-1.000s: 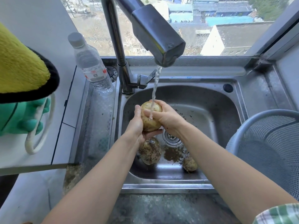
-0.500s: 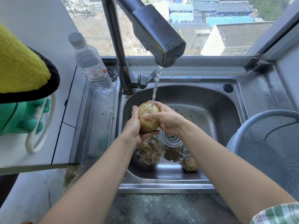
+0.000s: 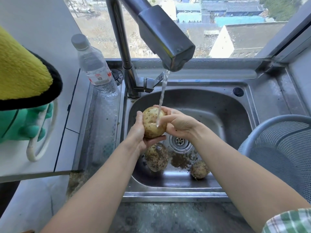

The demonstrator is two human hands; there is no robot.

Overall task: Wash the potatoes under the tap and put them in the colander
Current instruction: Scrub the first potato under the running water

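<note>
A yellow-brown potato (image 3: 152,121) is held over the steel sink (image 3: 218,105), right under the stream running from the tap (image 3: 165,35). My left hand (image 3: 140,132) cups it from below and the left, and my right hand (image 3: 178,123) grips its right side. Two dirty potatoes lie on the sink floor: a large one (image 3: 157,157) below my left wrist, a smaller one (image 3: 199,169) near the front. The grey mesh colander (image 3: 282,145) stands at the right of the sink, with nothing visible in it.
Soil lies around the drain (image 3: 180,142). A plastic water bottle (image 3: 96,69) stands left of the tap base. A yellow cloth (image 3: 23,73) and green rubber gloves (image 3: 21,123) hang at the left. The window runs behind the sink.
The potato has been turned in my hands under the water and sits slightly left of where it was. Both hands stay around it.
</note>
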